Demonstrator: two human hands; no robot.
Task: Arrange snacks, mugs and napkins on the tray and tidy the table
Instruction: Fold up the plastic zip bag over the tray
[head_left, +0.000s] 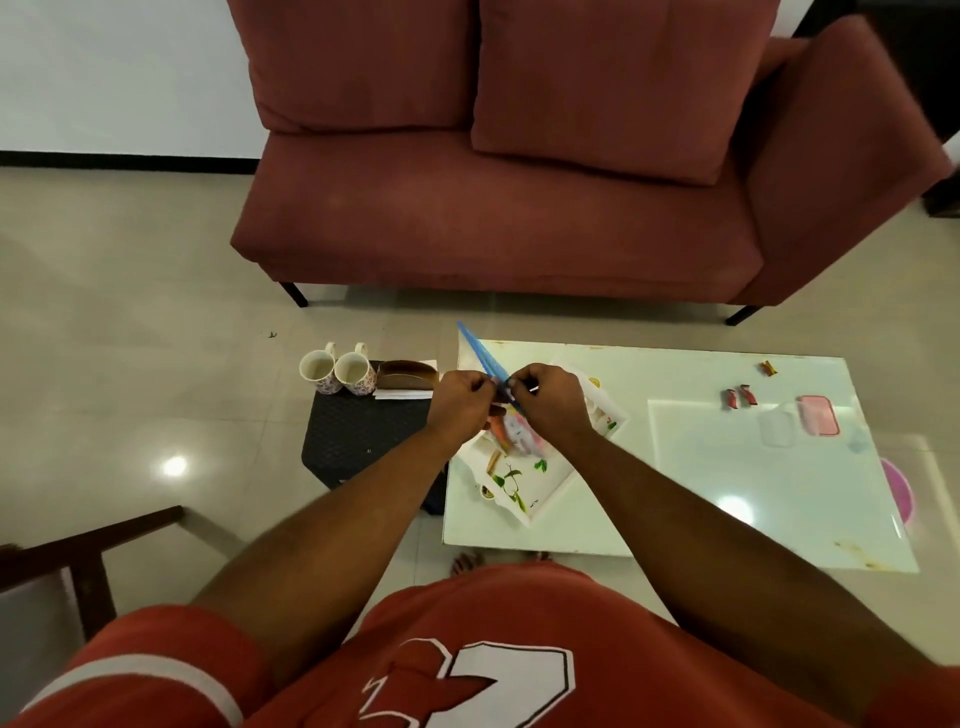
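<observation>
Both bare forearms reach forward and converge over the near-left corner of the white table (727, 499), wrists bent slightly down. The left hand (462, 400) and the right hand (548, 397) are curled into pinches facing each other, thumbs and forefingers closed on the top edge of a clear snack bag (519, 434) with a blue zip strip (480, 353); the strip runs up and away to the left from between the fingertips, and the pouch, holding pink and orange items that blur makes hard to identify, hangs just below the knuckles. The bag is above a white tray (540, 486) printed with green leaves, set at an angle on the table. Left of the table, a dark stool (358, 436) carries two floral mugs (337, 370) side by side, a brown holder (407, 375) and white napkins (402, 396) under it. Small wrapped sweets (740, 396) and a pink-lidded container (818, 414) lie farther right on the tabletop. A red sofa (519, 208) stands beyond.
</observation>
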